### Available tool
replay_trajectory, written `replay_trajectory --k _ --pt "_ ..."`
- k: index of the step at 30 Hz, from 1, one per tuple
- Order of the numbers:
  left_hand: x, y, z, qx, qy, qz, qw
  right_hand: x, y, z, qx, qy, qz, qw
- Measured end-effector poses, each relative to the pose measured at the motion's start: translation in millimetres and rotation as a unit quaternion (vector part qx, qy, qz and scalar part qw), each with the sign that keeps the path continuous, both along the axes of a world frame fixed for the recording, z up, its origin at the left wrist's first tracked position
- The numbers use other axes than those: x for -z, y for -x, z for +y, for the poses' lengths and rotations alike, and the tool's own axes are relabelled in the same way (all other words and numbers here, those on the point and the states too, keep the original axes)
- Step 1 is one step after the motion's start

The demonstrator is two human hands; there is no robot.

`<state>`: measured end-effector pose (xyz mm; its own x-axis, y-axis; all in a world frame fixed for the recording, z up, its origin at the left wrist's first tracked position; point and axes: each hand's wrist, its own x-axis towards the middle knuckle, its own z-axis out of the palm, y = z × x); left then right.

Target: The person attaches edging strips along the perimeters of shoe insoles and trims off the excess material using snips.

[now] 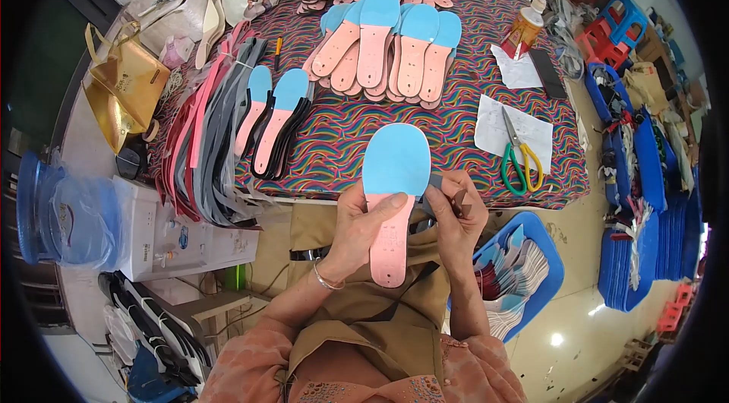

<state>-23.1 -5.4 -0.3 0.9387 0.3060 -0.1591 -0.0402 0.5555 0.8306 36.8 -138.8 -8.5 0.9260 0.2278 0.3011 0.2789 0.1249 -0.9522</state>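
Note:
An insole [396, 158], blue at the forefoot and pink toward the heel, is upright in front of me. My left hand [354, 227] grips it by the left edge, thumb lying across the pink part. At its right edge, my right hand [460, 214] pinches a dark strip [434, 181]; brownish material shows between the fingers. Whether the strip is fixed to the insole cannot be made out. On the patterned tablecloth [334, 152] beyond, a pile of similar insoles [375, 53] lies nearby. Left of it stand insoles with black edges [282, 120].
A bundle of coloured strips [216, 126] hangs over the table's left side. Scissors [518, 146] lie on paper [538, 132] at right, near a bottle [526, 23]. A blue basket of insoles [553, 270] is below on the right. A white cabinet [220, 251] stands left.

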Motion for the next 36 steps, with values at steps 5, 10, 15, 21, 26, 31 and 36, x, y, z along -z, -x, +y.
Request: replay_trajectory --k 5,10,15,21,26,31,36 --pt "0.1 -1.3 0.9 0.004 -0.037 -0.004 0.999 -4.5 0.7 -1.1 -0.006 0.004 -0.031 1.000" --pt "-2.9 -2.8 -0.4 0.030 -0.024 -0.010 0.999 -9.5 -14.9 -26.7 -0.204 -0.268 0.337 0.879" --pt "-10.0 -4.1 -4.6 0.053 -0.031 -0.022 0.998 -18.2 -14.2 -16.3 -0.107 -0.076 0.152 0.980" --pt "-4.8 -20.4 -2.0 0.039 -0.039 0.002 0.999 -22.7 -8.6 -7.3 -0.019 0.022 0.057 0.998" --pt "-25.4 -22.7 -0.6 0.035 0.024 -0.011 0.999 -2.1 13.6 -19.3 -0.036 0.146 0.037 0.988" --pt "-19.3 -24.8 -4.4 0.051 0.028 -0.041 0.997 7.5 32.8 -14.6 -0.024 0.160 0.025 0.987" --pt "-23.3 -25.3 -0.6 0.075 0.000 -0.067 0.995 7.2 36.1 -15.0 -0.046 0.107 0.041 0.992"
